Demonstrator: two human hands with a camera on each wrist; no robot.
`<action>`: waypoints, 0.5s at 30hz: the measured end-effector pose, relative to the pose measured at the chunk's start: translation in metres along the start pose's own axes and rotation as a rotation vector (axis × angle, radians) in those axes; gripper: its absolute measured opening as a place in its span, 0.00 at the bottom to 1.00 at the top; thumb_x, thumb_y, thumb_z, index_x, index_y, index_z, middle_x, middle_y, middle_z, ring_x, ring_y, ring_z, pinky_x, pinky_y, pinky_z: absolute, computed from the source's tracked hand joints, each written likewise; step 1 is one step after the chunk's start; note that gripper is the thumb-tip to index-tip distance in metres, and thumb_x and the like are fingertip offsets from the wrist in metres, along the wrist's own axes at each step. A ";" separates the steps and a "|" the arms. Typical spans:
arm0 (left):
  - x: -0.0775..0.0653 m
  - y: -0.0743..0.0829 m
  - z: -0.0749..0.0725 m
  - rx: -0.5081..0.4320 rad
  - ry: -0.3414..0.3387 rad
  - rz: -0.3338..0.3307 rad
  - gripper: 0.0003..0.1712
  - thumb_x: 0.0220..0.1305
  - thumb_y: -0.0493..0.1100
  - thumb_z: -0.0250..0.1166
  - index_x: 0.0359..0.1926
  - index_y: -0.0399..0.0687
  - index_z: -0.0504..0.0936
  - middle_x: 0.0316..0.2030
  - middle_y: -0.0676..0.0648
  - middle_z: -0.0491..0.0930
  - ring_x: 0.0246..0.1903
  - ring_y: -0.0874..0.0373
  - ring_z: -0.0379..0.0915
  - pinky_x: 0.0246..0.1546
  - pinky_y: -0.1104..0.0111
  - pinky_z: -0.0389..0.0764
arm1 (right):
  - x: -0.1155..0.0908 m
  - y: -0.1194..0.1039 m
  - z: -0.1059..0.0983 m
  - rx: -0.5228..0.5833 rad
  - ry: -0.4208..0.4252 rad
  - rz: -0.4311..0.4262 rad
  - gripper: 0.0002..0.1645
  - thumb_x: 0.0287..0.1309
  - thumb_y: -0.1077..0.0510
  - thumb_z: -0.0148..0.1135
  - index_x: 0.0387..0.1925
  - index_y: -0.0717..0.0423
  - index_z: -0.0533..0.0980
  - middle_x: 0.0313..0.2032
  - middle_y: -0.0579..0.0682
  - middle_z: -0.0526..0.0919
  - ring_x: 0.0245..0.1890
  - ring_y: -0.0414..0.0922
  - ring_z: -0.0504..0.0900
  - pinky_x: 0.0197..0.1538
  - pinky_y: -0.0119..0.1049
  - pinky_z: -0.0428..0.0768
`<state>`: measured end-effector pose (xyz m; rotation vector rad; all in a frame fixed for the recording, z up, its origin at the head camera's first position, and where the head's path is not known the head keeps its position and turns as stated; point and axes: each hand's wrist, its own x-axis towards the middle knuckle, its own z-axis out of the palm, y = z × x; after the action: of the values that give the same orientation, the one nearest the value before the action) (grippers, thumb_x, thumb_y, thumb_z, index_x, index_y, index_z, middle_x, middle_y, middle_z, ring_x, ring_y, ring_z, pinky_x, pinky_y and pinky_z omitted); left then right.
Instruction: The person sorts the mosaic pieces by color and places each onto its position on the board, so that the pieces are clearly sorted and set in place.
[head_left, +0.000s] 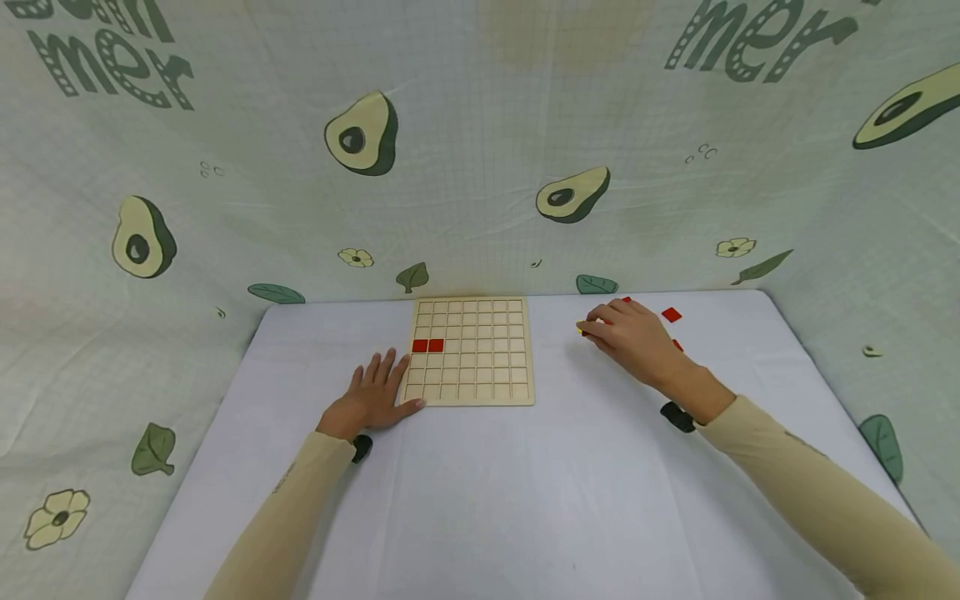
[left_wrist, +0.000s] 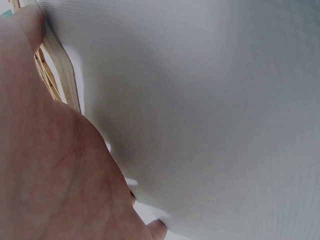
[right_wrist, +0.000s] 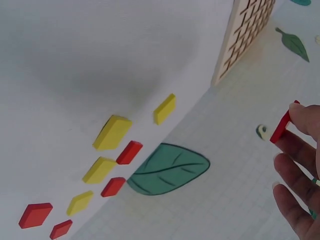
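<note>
A light wooden grid board (head_left: 483, 354) lies on the white table, with two red tiles (head_left: 427, 346) side by side in cells at its left edge. My left hand (head_left: 370, 400) rests with fingers spread at the board's lower left corner. Its thumb touches the front edge; the left wrist view shows the board's side (left_wrist: 67, 75) against that hand. To the right of the board, my right hand (head_left: 633, 337) is raised above the table. In the right wrist view it pinches a red tile (right_wrist: 283, 122) between thumb and fingers.
Loose red tiles (right_wrist: 35, 215) and yellow tiles (right_wrist: 112, 132) lie scattered on the table's right side, partly hidden by my right hand in the head view. A printed cloth (head_left: 465, 167) with avocados and leaves hangs behind the table's back edge.
</note>
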<state>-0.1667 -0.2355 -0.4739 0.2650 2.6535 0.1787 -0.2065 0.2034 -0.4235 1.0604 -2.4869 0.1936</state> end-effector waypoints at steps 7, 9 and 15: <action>0.006 -0.007 0.008 -0.002 0.010 0.006 0.55 0.77 0.69 0.52 0.85 0.41 0.39 0.84 0.31 0.33 0.82 0.31 0.27 0.79 0.37 0.35 | 0.016 -0.011 0.000 0.005 -0.042 0.018 0.17 0.60 0.63 0.78 0.51 0.58 0.89 0.43 0.54 0.89 0.47 0.55 0.84 0.50 0.49 0.85; 0.009 -0.010 0.012 0.005 0.016 0.007 0.56 0.77 0.69 0.52 0.86 0.42 0.38 0.84 0.32 0.32 0.83 0.31 0.27 0.79 0.37 0.35 | 0.021 -0.014 0.001 0.012 -0.047 0.017 0.17 0.60 0.62 0.77 0.51 0.57 0.89 0.43 0.53 0.88 0.48 0.55 0.84 0.52 0.49 0.85; 0.015 -0.014 0.017 -0.017 0.045 0.016 0.56 0.76 0.68 0.55 0.86 0.42 0.40 0.84 0.32 0.33 0.82 0.30 0.28 0.79 0.36 0.36 | 0.034 -0.023 0.006 0.023 -0.048 0.012 0.16 0.62 0.60 0.77 0.52 0.55 0.89 0.44 0.52 0.88 0.49 0.54 0.83 0.56 0.49 0.83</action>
<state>-0.1742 -0.2447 -0.4978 0.2794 2.6940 0.2146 -0.2128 0.1633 -0.4145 1.0722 -2.5399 0.2026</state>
